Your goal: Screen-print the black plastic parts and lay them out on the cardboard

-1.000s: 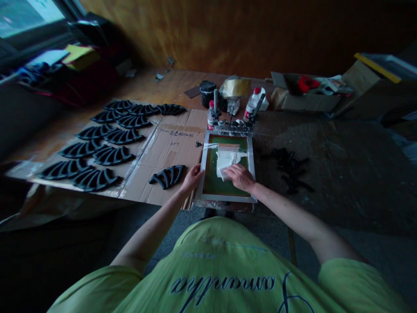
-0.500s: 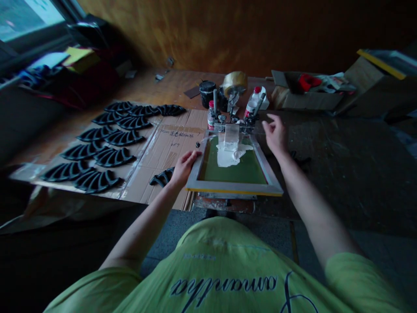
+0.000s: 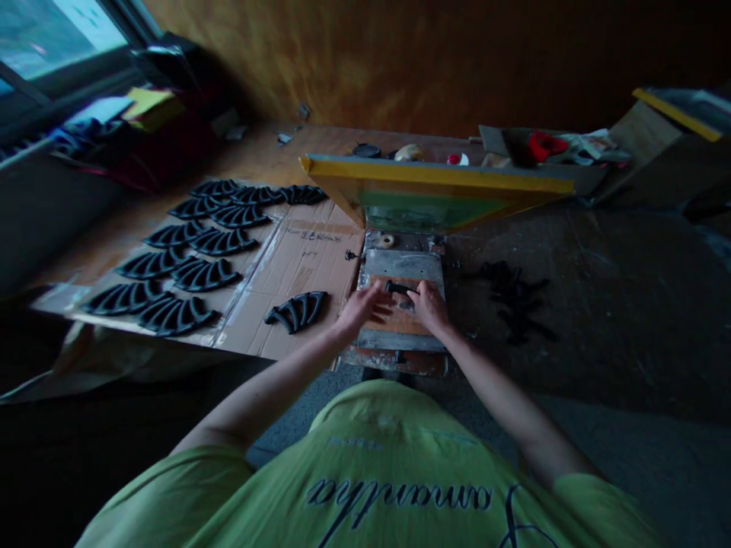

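The screen-printing frame (image 3: 434,176) with its yellow edge is swung up, tilted above the printing base (image 3: 403,266). A small black curved part (image 3: 400,289) lies on the base plate between my hands. My left hand (image 3: 361,308) rests at its left end with fingers bent toward it. My right hand (image 3: 429,304) touches its right end, fingers curled on it. Whether either hand grips the part is unclear in the dim, smeared picture. One black fan-shaped part (image 3: 297,310) lies on the cardboard (image 3: 302,259) just left of my left hand.
Several black fan-shaped parts (image 3: 188,259) lie in rows on the cardboard at the left. A heap of black parts (image 3: 514,293) sits on the dark table at the right. Cardboard boxes (image 3: 542,156) with clutter stand at the back right. A window (image 3: 51,30) is at the top left.
The screen frame has swung from flat to raised. My right hand left the squeegee and came down to the base. My left hand let go of the frame and moved onto the base.
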Demonstrator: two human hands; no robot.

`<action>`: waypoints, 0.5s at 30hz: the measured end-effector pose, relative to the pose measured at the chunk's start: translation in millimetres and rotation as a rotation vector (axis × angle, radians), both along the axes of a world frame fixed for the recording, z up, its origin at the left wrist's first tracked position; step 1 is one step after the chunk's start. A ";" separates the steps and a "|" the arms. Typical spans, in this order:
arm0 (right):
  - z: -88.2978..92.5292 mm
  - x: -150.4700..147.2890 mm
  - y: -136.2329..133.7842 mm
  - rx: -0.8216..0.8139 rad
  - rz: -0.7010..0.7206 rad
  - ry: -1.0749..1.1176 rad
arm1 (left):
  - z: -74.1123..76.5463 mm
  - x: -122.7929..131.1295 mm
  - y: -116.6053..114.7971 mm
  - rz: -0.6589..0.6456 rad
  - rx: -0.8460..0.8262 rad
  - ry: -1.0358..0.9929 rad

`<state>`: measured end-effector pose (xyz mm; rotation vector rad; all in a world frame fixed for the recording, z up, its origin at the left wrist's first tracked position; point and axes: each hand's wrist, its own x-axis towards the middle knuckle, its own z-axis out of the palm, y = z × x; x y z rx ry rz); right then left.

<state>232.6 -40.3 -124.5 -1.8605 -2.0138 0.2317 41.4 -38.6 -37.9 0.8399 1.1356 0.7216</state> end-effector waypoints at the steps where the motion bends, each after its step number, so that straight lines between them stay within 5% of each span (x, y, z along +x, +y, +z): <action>1: 5.5 -11.6 -6.9 0.025 0.035 0.029 | -14.9 5.2 -18.8 -0.063 -0.109 -0.006; 4: 16.8 -33.8 -28.0 0.071 0.363 0.117 | -46.5 8.8 -51.4 0.077 -0.176 -0.095; 6: 17.5 -17.9 -34.1 0.059 0.491 0.146 | -58.2 -9.1 -52.0 0.218 -0.143 -0.087; 8: 11.2 31.7 -30.8 0.037 0.354 0.100 | -68.1 -46.6 -44.9 0.339 -0.106 0.009; 11: -9.8 144.2 -20.7 -0.063 -0.122 -0.171 | -88.0 -122.6 -38.7 0.515 -0.108 0.302; 15: -45.0 257.6 -25.2 -0.455 -0.410 -0.394 | -118.5 -199.5 -43.3 0.475 -0.231 0.870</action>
